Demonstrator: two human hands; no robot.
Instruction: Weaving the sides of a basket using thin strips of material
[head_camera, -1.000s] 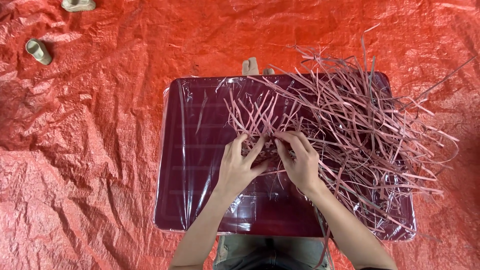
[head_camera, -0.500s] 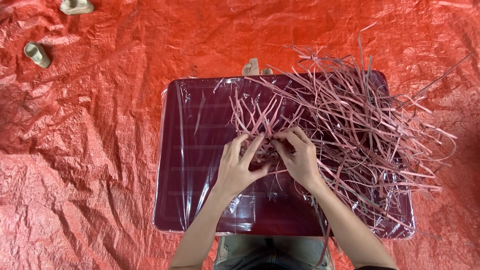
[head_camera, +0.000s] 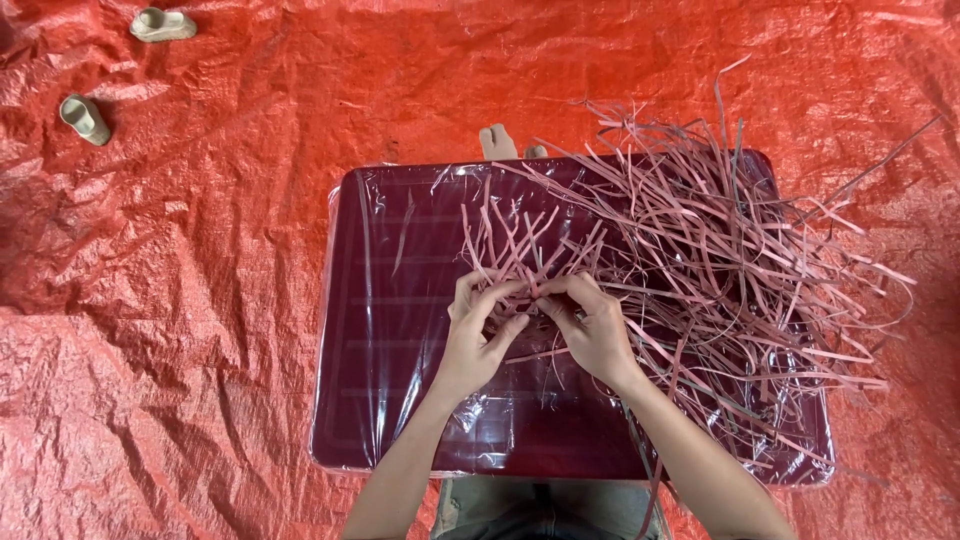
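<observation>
Crinkled red-orange woven plastic tarp (head_camera: 180, 330) spread across the whole floor. On it, a low dark maroon rectangular table wrapped in clear plastic film (head_camera: 400, 330), long side toward the camera. Heaped over its right half and spilling past the right edge, a loose tangle of thin pinkish-red flat strips (head_camera: 720, 270); a fanned bunch of the same strips standing up at mid-table above the hands.

Both forearms reaching in from the bottom edge, converging toward mid-table. Left hand (head_camera: 475, 335) palm down, wrist straight, fingers curled and pinching strip ends at the base of the fan. Right hand (head_camera: 595, 330) angled inward, knuckles up, fingers bent and gripping the same cluster; fingertips of both hands nearly touching.

Toes of a bare foot (head_camera: 497, 142) showing just past the table's far edge. Two small beige slippers (head_camera: 85, 118) lying well apart from the table, upper left.
</observation>
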